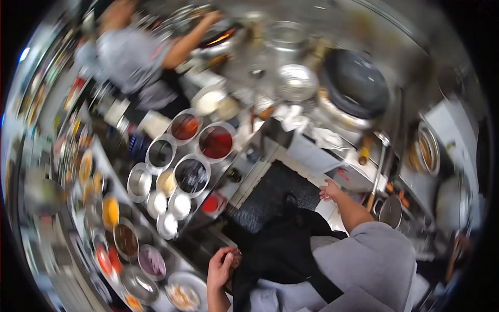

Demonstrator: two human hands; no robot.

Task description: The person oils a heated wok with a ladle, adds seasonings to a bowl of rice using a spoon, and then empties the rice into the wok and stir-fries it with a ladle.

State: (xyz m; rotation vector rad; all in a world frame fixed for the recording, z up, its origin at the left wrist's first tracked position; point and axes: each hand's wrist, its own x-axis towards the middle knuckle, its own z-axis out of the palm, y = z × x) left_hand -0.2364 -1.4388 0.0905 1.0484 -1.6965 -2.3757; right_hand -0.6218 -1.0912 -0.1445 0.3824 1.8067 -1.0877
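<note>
At the bottom centre, my left hand point(222, 268) is beside my black apron point(273, 249). Its fingers curl loosely, and I see nothing held in them. Farther right, my right hand point(328, 191) reaches out from a grey sleeve, fingers partly spread and holding nothing visible. The stove-side counter is nearest to that hand, with a small red item point(343, 174) on a pale surface just beyond it. A long-handled tool point(378, 171) lies along the counter to its right. Motion blurs parts of the view.
Containers of sauces point(215, 142) and white ingredients point(180, 206) crowd the left counter, above several food bowls point(152, 261). A large dark wok point(355, 83) stands on the range. A black mat point(275, 192) covers the floor. A co-worker point(130, 60) handles a pan near flame.
</note>
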